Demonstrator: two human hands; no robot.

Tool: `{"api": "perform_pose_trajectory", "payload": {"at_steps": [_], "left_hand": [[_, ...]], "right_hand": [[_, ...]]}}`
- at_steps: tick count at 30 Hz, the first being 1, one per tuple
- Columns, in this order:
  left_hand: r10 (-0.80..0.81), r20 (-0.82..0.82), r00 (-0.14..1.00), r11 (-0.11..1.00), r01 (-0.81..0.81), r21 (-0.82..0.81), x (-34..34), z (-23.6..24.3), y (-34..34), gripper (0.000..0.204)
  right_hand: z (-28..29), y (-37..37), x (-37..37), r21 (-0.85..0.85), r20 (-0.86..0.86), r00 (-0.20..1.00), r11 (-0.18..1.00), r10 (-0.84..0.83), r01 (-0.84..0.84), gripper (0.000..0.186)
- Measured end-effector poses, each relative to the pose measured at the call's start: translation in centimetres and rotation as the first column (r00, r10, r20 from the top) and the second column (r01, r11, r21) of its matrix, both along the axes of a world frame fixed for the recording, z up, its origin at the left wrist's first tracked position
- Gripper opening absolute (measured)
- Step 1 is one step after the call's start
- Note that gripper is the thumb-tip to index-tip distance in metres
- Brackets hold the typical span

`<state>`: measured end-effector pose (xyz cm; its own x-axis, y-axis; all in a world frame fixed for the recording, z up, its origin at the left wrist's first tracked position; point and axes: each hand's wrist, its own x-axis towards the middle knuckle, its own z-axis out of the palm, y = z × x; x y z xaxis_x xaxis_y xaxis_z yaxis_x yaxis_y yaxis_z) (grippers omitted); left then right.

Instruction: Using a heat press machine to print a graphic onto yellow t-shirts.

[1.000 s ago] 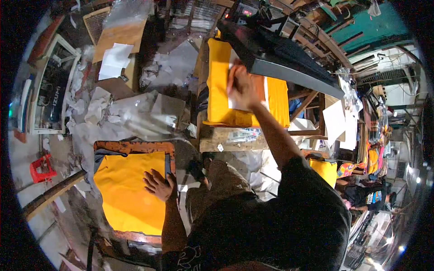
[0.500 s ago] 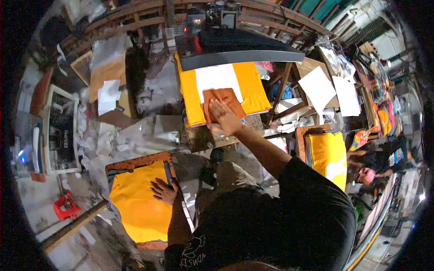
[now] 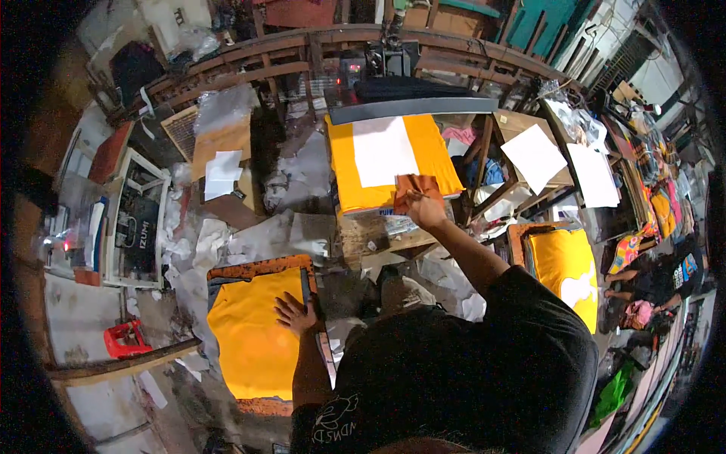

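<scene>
At the near right edge of a yellow cloth with a white panel [image 3: 382,155], my right hand [image 3: 426,209] is closed on a reddish-brown cloth [image 3: 416,188]. That cloth overlaps the panel's near right corner. The yellow cloth lies on a flat bed, its far edge beneath the grey-edged black plate [image 3: 412,110] of what looks like a heat press. My left hand [image 3: 296,314] rests, fingers spread, on another yellow cloth [image 3: 257,340]. This one covers an orange-brown board [image 3: 259,272] at the lower left, with dark fabric showing at its edges.
Right of me, a yellow-and-white cloth [image 3: 566,272] lies on another board. White sheets [image 3: 534,157] sit on a table at the upper right. A red plastic stool [image 3: 127,339] and a wooden bar [image 3: 125,359] are at left. Another person [image 3: 669,272] is at far right.
My right hand has gone from lying flat on the brown cloth to gripping it, and both have shifted toward the yellow cloth's near right edge. The view has shifted; my left hand stays on its cloth.
</scene>
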<state>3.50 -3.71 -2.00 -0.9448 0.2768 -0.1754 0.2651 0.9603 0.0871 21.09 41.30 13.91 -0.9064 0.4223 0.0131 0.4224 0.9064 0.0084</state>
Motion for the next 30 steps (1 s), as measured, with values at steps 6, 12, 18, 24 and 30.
{"api": "perform_pose_trajectory", "payload": {"at_steps": [6, 12, 18, 24, 30], "left_hand": [[-0.026, 0.011, 1.000, 0.997, 0.026, 0.069, -1.2, -0.2, 0.6, 0.092], [-0.058, 0.014, 0.998, 0.995, 0.057, 0.086, -1.9, -1.1, 0.2, 0.090], [-0.018, -0.010, 1.000, 0.991, 0.019, 0.133, -2.6, -2.1, -0.7, 0.083], [-0.077, -0.215, 0.974, 0.824, 0.183, 0.536, -0.4, 9.3, 8.0, 0.061], [-0.179, 0.320, 0.930, 0.439, -0.216, 0.872, -2.5, 10.3, 19.6, 0.016]], "right_hand": [[0.9, -2.3, 5.5, -0.882, -0.036, 0.604, -0.258, -0.796, -0.393, 0.030], [12.7, -6.6, 6.3, -0.096, 0.055, 0.375, -0.379, -0.925, -0.920, 0.093], [26.1, 4.5, 7.0, -0.515, -0.353, -0.040, 0.230, -0.935, -0.826, 0.061], [34.7, 18.7, 2.0, -0.346, -0.938, 0.081, 0.897, -0.337, -0.276, 0.054], [30.7, 18.2, -5.7, -0.603, -0.224, 0.944, 0.796, -0.241, 0.060, 0.096]]}}
